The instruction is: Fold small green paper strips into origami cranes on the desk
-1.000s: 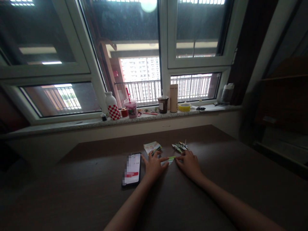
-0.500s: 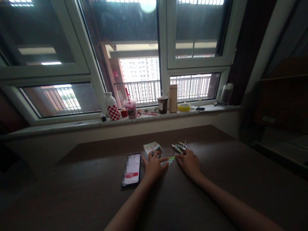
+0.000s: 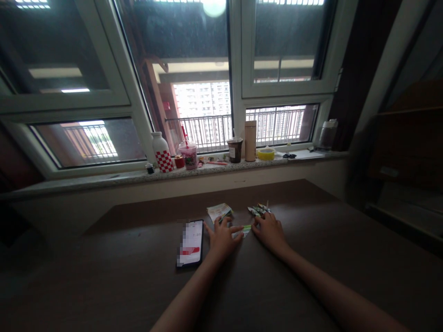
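A small folded strip of printed paper (image 3: 246,229), white with a green edge, lies flat on the dark table. My left hand (image 3: 222,236) presses its left part down with thumb and index finger, the other fingers spread. At the paper's right corner are the curled fingertips of my right hand (image 3: 270,232), which partly hide that end. Beyond my left hand lies a stack of flat printed paper (image 3: 218,211). Several crumpled or folded paper pieces (image 3: 258,210) sit just past my right hand.
Left of my left hand lies a phone (image 3: 190,243) with its screen lit. Along the windowsill (image 3: 204,171) stand a checkered bottle (image 3: 162,154), a pink cup (image 3: 188,156), a dark drink cup (image 3: 235,151), a tan cylinder (image 3: 250,141) and a yellow tape roll (image 3: 266,154).
My right hand's fingers have curled in more and shifted slightly at the paper's right corner. My left hand stays on the paper. The whole view has shifted a little.
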Available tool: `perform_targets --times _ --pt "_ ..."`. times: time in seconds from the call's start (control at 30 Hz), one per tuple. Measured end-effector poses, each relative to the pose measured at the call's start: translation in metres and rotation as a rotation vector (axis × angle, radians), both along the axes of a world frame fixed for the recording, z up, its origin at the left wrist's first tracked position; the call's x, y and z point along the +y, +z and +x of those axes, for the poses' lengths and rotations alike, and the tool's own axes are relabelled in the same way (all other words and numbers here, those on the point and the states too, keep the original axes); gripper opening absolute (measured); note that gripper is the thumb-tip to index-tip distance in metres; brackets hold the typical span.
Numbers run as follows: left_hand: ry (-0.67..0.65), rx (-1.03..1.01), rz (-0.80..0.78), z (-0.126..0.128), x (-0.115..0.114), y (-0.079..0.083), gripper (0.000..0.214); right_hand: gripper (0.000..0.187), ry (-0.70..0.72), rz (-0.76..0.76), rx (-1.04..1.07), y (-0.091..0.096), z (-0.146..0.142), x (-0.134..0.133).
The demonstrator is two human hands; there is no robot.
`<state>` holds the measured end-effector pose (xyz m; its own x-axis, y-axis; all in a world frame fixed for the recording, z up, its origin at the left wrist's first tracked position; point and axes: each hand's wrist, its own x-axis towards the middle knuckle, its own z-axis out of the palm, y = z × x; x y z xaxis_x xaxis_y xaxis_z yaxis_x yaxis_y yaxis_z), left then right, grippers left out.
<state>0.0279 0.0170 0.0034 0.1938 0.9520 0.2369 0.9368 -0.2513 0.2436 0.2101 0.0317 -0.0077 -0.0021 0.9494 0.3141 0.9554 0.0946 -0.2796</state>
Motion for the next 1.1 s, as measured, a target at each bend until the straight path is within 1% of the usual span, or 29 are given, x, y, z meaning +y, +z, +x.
perform_targets --times 0.1,0.17,0.4,0.57,0.67,0.77,0.9,0.93,1.03,1.1 --pt "-0.002 -0.005 -0.003 0.000 0.001 0.000 0.026 0.019 0.004 -0.010 0.010 -0.002 0.000 0.001" --pt "-0.002 -0.008 -0.002 0.000 0.001 -0.001 0.026 0.023 0.008 -0.011 0.011 -0.003 -0.001 0.000" --pt "-0.006 -0.012 0.007 -0.001 0.002 -0.004 0.025 0.050 0.012 -0.016 0.033 -0.006 -0.007 -0.007" --pt "-0.014 -0.031 0.029 -0.001 0.003 -0.006 0.023 0.055 0.010 -0.003 0.053 -0.009 -0.008 -0.008" --pt "-0.019 -0.040 0.033 -0.002 0.003 -0.007 0.023 0.056 0.033 0.009 0.088 -0.012 -0.005 -0.008" --pt "-0.018 -0.051 0.036 -0.002 0.003 -0.007 0.023 0.049 0.088 0.039 0.154 -0.015 0.000 -0.007" --pt "-0.020 -0.061 0.043 -0.002 0.002 -0.007 0.023 0.018 0.186 0.102 0.255 -0.019 0.007 -0.005" --pt "-0.021 -0.062 0.043 -0.002 0.002 -0.008 0.023 0.014 0.210 0.119 0.271 -0.020 0.008 -0.004" --pt "-0.020 -0.063 0.040 -0.001 0.003 -0.009 0.023 0.013 0.252 0.143 0.278 -0.020 0.009 -0.005" --pt "-0.020 -0.061 0.033 -0.002 0.004 -0.009 0.023 0.013 0.237 0.129 0.258 -0.019 0.010 -0.006"
